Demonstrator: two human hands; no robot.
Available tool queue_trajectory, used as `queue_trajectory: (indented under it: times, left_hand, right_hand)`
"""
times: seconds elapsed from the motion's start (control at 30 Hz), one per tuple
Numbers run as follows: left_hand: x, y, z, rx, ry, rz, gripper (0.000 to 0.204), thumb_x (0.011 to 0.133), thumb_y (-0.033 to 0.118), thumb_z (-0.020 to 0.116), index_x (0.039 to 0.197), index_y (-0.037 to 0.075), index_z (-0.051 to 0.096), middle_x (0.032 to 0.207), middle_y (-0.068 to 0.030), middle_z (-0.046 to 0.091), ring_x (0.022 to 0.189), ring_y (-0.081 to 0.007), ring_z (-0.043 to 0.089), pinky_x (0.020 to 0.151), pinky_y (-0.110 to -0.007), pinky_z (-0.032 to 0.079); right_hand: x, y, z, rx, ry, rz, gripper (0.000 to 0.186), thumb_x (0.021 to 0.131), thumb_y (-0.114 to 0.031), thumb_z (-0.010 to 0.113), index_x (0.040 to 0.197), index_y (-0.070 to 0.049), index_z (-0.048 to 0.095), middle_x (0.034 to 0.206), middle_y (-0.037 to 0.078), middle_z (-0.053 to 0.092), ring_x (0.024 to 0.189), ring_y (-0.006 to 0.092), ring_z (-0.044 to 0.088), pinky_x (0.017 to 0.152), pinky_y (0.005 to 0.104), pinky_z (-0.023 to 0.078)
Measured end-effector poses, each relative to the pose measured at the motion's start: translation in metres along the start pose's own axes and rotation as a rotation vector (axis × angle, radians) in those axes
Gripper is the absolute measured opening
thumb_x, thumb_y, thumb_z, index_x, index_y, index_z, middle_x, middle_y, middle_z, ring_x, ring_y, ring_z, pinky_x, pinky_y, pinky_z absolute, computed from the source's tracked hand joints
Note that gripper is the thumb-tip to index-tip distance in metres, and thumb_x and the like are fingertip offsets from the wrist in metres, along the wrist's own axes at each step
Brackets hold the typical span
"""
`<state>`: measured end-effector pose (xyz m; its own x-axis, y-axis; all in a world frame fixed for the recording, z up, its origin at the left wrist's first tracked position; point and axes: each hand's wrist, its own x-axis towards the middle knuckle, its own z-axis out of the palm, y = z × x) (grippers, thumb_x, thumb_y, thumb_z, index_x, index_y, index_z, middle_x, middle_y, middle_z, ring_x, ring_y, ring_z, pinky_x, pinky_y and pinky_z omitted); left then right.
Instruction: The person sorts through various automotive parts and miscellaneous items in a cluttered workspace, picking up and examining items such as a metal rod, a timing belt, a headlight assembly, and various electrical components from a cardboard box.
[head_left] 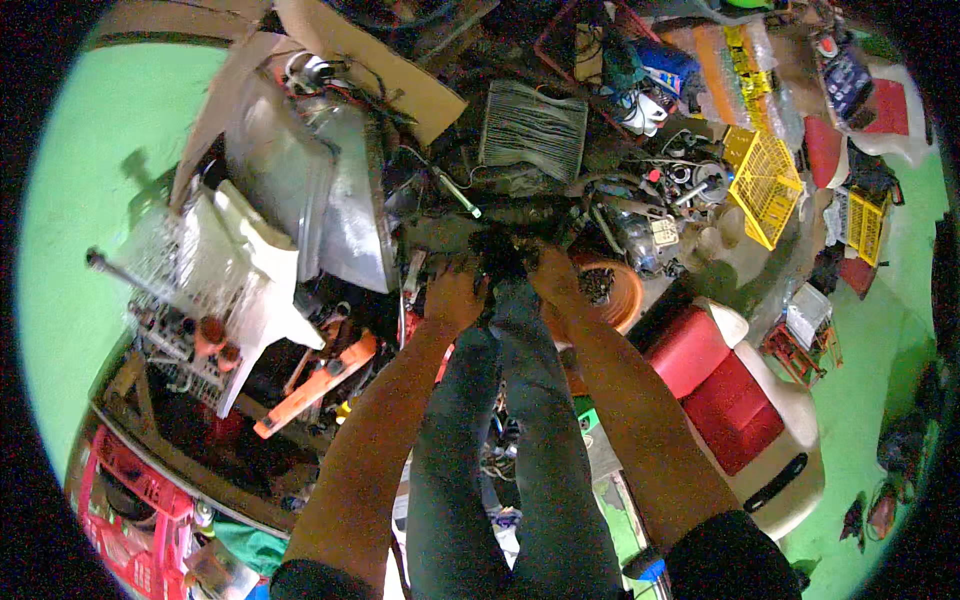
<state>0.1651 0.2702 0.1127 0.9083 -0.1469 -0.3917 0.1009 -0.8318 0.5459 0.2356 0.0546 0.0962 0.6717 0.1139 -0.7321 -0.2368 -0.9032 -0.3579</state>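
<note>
Both my forearms reach forward over my legs, and the hands meet in front of my knees. Between them is a dark, blackish part (503,256), too dim to name. My left hand (456,293) is at its left side, fingers bent toward it. On the opposite side my right hand (549,272) has its fingers curled in against the part. The fingertips of both hands are lost in the shadow. A brown-orange round tub (627,300) with small dark bits inside sits just right of my right hand.
Ahead lies a grey pleated panel (533,130), beside a slim lit bar (459,193). A red and cream seat (735,415) is at right, near a yellow plastic basket (766,188). Left are a white plastic chair (262,285), an orange tool (315,386) and bent metal sheets (345,190).
</note>
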Motion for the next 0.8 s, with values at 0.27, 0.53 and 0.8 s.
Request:
queue_trajectory:
  times: [0.27, 0.53, 0.8]
  left_hand:
    - [0.134, -0.043, 0.087, 0.167, -0.243, 0.016, 0.052, 0.093, 0.020, 0.060, 0.143, 0.013, 0.049, 0.144, -0.0174, 0.051, 0.135, -0.0394, 0.046, 0.111, -0.059, 0.038]
    - [0.126, -0.089, 0.140, 0.308, -0.243, -0.087, 0.063, 0.089, 0.018, 0.065, 0.148, 0.020, 0.046, 0.155, -0.0155, 0.038, 0.142, -0.0385, 0.038, 0.112, -0.068, 0.031]
    - [0.092, -0.088, 0.073, 0.441, -0.163, -0.206, 0.082, 0.077, 0.033, 0.079, 0.150, 0.019, 0.044, 0.158, -0.0178, 0.033, 0.145, -0.0392, 0.032, 0.113, -0.073, 0.020]
  right_hand:
    - [0.120, 0.059, 0.073, -0.387, 0.063, -0.168, 0.080, 0.079, -0.023, 0.078, 0.149, -0.014, 0.042, 0.152, 0.022, 0.043, 0.132, 0.0437, 0.049, 0.107, 0.0538, 0.044]
    - [0.141, 0.043, 0.067, -0.544, -0.032, -0.248, 0.083, 0.077, -0.022, 0.080, 0.151, -0.019, 0.042, 0.152, 0.018, 0.044, 0.135, 0.0386, 0.047, 0.117, 0.0588, 0.028]
    - [0.110, 0.060, 0.078, -0.473, 0.103, -0.338, 0.055, 0.089, -0.014, 0.062, 0.143, -0.014, 0.051, 0.144, 0.017, 0.052, 0.138, 0.0397, 0.043, 0.117, 0.0597, 0.027]
